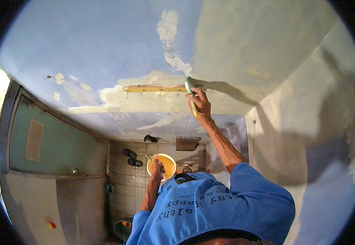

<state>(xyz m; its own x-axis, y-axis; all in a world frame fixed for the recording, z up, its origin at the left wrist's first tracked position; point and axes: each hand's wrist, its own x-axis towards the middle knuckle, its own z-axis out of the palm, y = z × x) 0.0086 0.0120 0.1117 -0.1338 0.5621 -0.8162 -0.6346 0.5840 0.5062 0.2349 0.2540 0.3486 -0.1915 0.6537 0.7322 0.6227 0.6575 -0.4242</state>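
Note:
A paintbrush (pixel 191 96) with a yellow-tipped handle is gripped in my right hand (pixel 202 107), arm raised. Its bristles meet the wall at the right end of a wooden hook rail (pixel 155 88). Pale green paint (pixel 230 45) covers the wall right of the brush, and blue paint (pixel 104 45) lies to the left. Lower down, my left hand (pixel 157 168) is closed at the left side of a white-rimmed bucket (pixel 168 162) of orange-yellow liquid. A thin stick-like thing (pixel 148 157) pokes out beside those fingers; whether I also hold it is unclear.
A teal door (pixel 59 136) in a dark frame stands at the left. On the tiled floor (pixel 124 183) below are dark footwear (pixel 132 158) and a basket-like container (pixel 123 228). White patches (pixel 170 36) mark the blue wall. Another wall (pixel 283 134) closes in on the right.

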